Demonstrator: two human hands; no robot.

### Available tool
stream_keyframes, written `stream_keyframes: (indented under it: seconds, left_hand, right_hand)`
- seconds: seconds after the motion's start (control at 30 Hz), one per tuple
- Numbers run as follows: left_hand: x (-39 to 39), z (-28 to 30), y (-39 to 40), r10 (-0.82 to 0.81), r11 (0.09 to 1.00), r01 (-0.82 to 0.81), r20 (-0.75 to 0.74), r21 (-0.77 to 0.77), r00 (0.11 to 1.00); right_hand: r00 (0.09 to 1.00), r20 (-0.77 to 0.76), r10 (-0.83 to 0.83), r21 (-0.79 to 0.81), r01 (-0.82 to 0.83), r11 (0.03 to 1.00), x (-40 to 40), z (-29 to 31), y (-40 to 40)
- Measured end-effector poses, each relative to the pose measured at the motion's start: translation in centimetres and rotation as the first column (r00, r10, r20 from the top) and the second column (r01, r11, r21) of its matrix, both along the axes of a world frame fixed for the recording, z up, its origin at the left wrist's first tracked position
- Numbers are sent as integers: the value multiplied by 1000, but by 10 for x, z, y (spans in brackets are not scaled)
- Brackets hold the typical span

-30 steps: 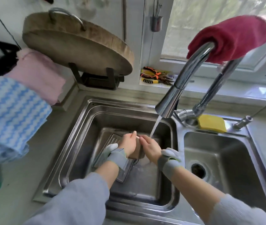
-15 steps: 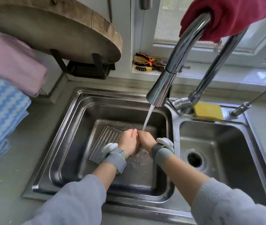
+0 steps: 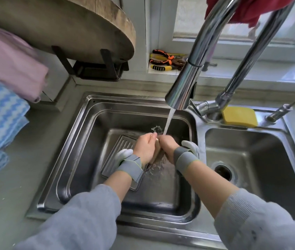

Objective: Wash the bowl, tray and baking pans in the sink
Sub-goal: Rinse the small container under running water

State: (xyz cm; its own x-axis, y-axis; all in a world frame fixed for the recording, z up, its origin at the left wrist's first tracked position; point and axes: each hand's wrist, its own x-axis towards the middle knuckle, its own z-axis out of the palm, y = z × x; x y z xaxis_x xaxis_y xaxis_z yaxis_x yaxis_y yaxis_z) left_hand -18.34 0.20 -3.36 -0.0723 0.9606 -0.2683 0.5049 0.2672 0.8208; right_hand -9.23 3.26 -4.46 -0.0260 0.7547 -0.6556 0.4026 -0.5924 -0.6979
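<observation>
A stainless double sink point(image 3: 81, 141) fills the middle of the head view, its larger basin at left and a smaller basin point(image 3: 262, 159) with a drain at right. At far left a round wooden chopping board point(image 3: 71, 27) stands on a black rack, and pink and blue-striped cloths point(image 3: 4, 87) hang at the left edge. A chrome faucet point(image 3: 188, 78) arches from the far right toward the left basin, a red cloth point(image 3: 247, 8) draped over its top; water point(image 3: 167, 123) runs from the spout onto the hands. A ribbed metal tray point(image 3: 119, 152) lies flat on the floor of the left basin, partly under the left wrist. A yellow sponge point(image 3: 239, 116) rests on the sink ledge beside the faucet base, and pliers point(image 3: 163, 62) with orange and yellow handles lie on the far sill.

Both hands meet under the stream, above the right part of the tray. The left hand point(image 3: 146, 147) has its fingers curled narrowly inward around a small brownish item point(image 3: 156, 150) pressed between the two palms; what this item is cannot be told. The right hand point(image 3: 167, 147) curls its fingers against the same item from the right. The fingertips of the two hands touch at the far side, where the water strikes. Grey straps point(image 3: 185, 157) wrap both wrists.
</observation>
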Motion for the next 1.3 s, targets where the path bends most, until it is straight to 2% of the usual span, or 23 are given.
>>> stream_keyframes:
  seconds: [0.13, 0.23, 0.33, 0.43, 0.5, 0.57, 0.6, 0.67, 0.8, 0.9, 0.97, 1.13, 1.23, 1.3]
  left_hand:
    - [-5, -4, 1, -44, 999, 44, -8, 18, 999]
    - [3, -2, -4, -85, 996, 84, 29, 27, 996]
    - [11, -3, 7, -12, 999, 16, 76, -44, 997]
    - [19, -3, 18, 141, 981, -112, 183, -159, 973]
    - [31, -4, 22, 303, 934, -201, 359, -295, 883]
    - [37, -3, 25, 452, 874, -250, 511, -416, 731]
    - [42, -2, 30, 508, 848, -264, 560, -460, 655]
    - [43, -7, 37, 585, 804, -297, 595, -515, 552]
    - [48, -6, 31, 618, 782, -321, 598, -533, 510]
    - [40, -4, 29, 641, 764, -356, 578, -537, 505]
    - [31, -2, 30, 638, 769, -375, 583, -518, 503]
    - [27, 3, 16, 612, 790, -361, 602, -496, 513]
    - [13, 1, 22, 622, 783, -426, 563, -454, 543]
    - [8, 0, 24, 635, 772, -439, 541, -459, 551]
  right_hand:
    - [993, -79, -88, -87, 81, 993, -3, -4, 6]
    - [996, -23, -81, -76, 79, 994, 10, 1, 17]
    - [996, -23, -82, 10, 82, 997, 11, -1, 11]
    - [988, -101, -120, 185, 137, 973, 3, -4, 2]
    - [987, -112, -112, 319, 142, 937, 4, -4, -6]
    - [999, -38, -12, 437, 28, 899, 10, -10, -16]
    - [1000, -3, 22, 457, -18, 889, 20, -12, -18]
    - [999, 1, 33, 392, -30, 919, 34, -18, -19]
    - [999, 40, 16, 207, -24, 978, 42, -23, -5]
    - [999, 30, 31, 205, -37, 978, 32, -19, -3]
    - [998, -38, 54, 224, -44, 973, 30, -17, -3]
    - [998, -56, 22, 62, -19, 998, 26, -16, 21]
    - [994, -53, 95, 146, -86, 985, 7, -4, 7]
    - [988, -106, 115, 164, -97, 982, 4, 1, -4]
